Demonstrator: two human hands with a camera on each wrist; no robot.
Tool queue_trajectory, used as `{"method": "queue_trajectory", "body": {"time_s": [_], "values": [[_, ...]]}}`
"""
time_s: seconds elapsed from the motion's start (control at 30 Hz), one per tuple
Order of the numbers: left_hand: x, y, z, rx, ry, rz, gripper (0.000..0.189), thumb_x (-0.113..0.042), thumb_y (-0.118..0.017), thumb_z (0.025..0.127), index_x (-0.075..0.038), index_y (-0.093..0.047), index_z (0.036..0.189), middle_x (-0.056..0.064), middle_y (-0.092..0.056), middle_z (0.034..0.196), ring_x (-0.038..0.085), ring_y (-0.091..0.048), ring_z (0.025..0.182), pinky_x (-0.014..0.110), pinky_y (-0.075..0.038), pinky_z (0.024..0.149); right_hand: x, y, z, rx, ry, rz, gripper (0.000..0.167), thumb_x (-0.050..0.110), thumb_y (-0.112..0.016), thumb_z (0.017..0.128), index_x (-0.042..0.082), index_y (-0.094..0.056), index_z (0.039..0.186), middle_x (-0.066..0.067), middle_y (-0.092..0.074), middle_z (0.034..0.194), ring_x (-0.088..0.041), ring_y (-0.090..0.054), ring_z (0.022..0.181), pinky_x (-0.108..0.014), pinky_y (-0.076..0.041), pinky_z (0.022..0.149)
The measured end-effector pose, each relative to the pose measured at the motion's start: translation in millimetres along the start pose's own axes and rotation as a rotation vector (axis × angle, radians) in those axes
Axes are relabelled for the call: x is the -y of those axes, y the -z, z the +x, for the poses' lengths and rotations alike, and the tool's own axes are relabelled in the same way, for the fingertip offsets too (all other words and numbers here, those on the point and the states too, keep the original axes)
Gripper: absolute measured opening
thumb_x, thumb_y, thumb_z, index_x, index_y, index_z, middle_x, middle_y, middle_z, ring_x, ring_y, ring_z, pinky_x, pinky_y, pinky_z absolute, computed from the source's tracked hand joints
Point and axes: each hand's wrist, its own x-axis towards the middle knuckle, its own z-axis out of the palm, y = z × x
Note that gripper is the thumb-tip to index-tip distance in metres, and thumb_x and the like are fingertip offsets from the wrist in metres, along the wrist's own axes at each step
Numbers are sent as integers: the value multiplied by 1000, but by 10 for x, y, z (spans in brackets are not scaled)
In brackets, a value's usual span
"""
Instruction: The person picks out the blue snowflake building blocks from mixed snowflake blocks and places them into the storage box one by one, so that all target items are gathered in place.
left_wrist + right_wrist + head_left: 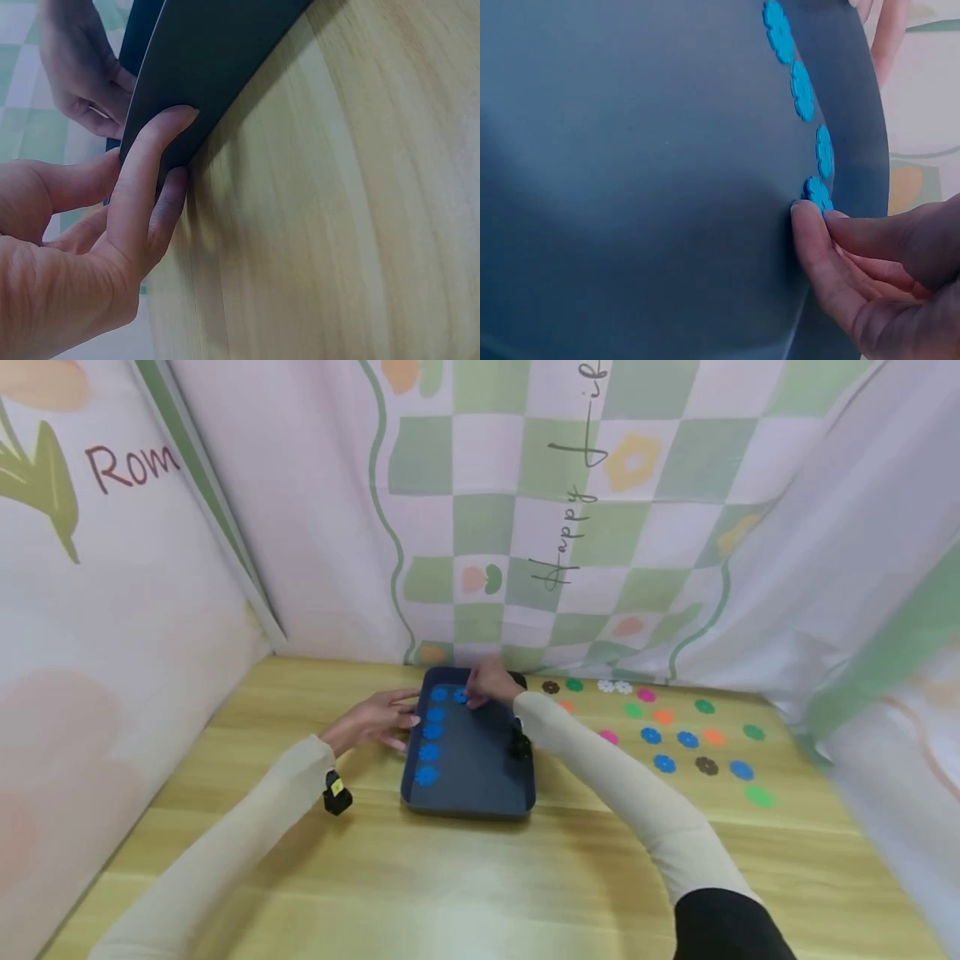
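Inside a dark grey tray (480,777), several blue flower-shaped pieces (427,775) lie in a column along the left side, with another at the top. My right hand (491,682) is at the tray's far end. Between thumb and forefinger it pinches a blue flower-shaped piece (817,193), close to the far wall; the fingertips hide part of it. At the tray's left side, my left hand (377,720) has its fingers spread. Its fingers (139,180) touch the outer wall and rim. Some left fingertips are hidden behind the rim.
On the wooden table (360,877), right of the tray, lie loose flower pieces in blue (687,739), brown (707,766), green (753,732), orange (663,717), pink (646,694) and white (605,686). A patterned curtain (555,527) hangs behind the table.
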Motion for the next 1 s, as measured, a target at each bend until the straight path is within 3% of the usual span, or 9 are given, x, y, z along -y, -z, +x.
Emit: {"method": "queue_trajectory", "body": {"time_s": [0.1, 0.2, 0.4, 0.63, 1.0], "values": [[26, 15, -43, -16, 2, -2, 72, -3, -54, 108, -10, -16, 169, 30, -18, 170, 47, -44, 146, 35, -67, 75, 12, -48, 18, 1, 15, -56, 19, -9, -66, 92, -15, -71, 75, -27, -76, 80, -24, -76, 62, -32, -67, 63], [43, 10, -41, -19, 0, -11, 72, -4, -55, 108, -11, -17, 169, 30, -19, 170, 47, -45, 145, 34, -67, 76, 22, -40, -6, -27, 20, -126, 23, -4, -71, 93, -14, -71, 72, -26, -75, 75, -29, -77, 64, -33, -67, 63], [31, -17, -26, -3, 12, -5, 72, -3, -54, 108, -9, -16, 169, 30, -19, 170, 47, -43, 146, 36, -67, 76, 41, 105, -123, 7, 11, -68, 17, -1, -66, 99, -15, -71, 92, -28, -75, 86, -37, -77, 74, -39, -68, 66], [24, -13, -57, -19, 2, -25, 72, -2, -55, 108, -10, -17, 169, 30, -21, 169, 48, -46, 144, 36, -67, 75, 60, 365, -283, 29, 55, -47, 16, 4, -60, 105, -10, -66, 110, -31, -74, 106, -41, -76, 88, -50, -67, 81], [44, 5, -28, -5, 3, -18, 73, -4, -55, 108, -12, -16, 169, 30, -17, 170, 48, -45, 145, 33, -67, 74, -385, 971, -821, -85, 101, -60, 29, 6, -57, 107, -13, -59, 129, -35, -68, 118, -49, -70, 100, -57, -63, 87]]}}
